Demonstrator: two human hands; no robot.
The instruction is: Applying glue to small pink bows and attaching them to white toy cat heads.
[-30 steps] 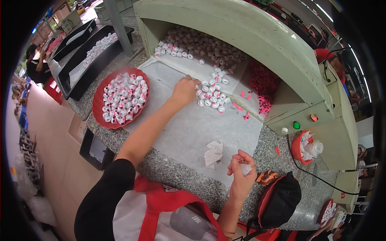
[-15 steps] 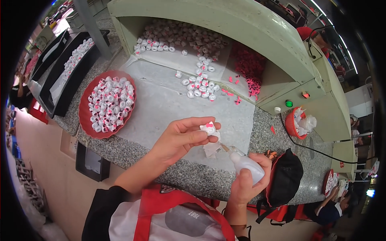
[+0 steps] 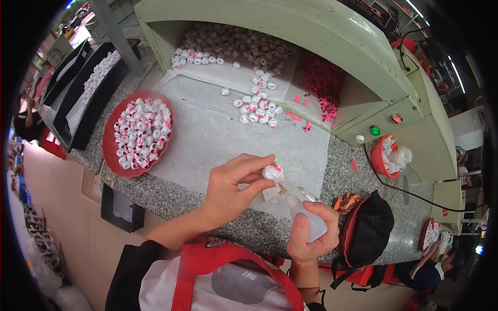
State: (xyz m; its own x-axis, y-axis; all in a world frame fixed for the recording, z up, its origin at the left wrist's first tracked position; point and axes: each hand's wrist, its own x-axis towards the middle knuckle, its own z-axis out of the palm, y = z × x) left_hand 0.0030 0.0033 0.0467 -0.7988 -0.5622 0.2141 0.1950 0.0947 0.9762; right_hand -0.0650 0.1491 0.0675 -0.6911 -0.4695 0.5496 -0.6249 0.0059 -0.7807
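My left hand (image 3: 231, 189) pinches a small white toy head (image 3: 270, 173) with a pink bow on it between thumb and fingertips. A translucent squeeze bottle (image 3: 311, 223) with a thin brownish nozzle is gripped in my right hand (image 3: 305, 251). Its tip reaches the underside of the toy head; whether the two touch I cannot tell. Beneath them, a crumpled scrap of paper (image 3: 271, 195) lies on a white sheet (image 3: 207, 135). Beyond my hands sits a cluster of similar white heads (image 3: 257, 110), beside loose pink bows (image 3: 307, 126).
A pink scalloped bowl (image 3: 107, 147) full of finished-looking heads stands at left, near black trays (image 3: 96, 106). A pale green cabinet (image 3: 358, 111) arches over piled heads and bows. To the right are a red basket (image 3: 377, 156), a black cable (image 3: 397, 187) and a black bag (image 3: 371, 228).
The toy head has turned in my left fingers, its bow now to the right. My right hand has brought the bottle slightly left, with its nozzle up to the head.
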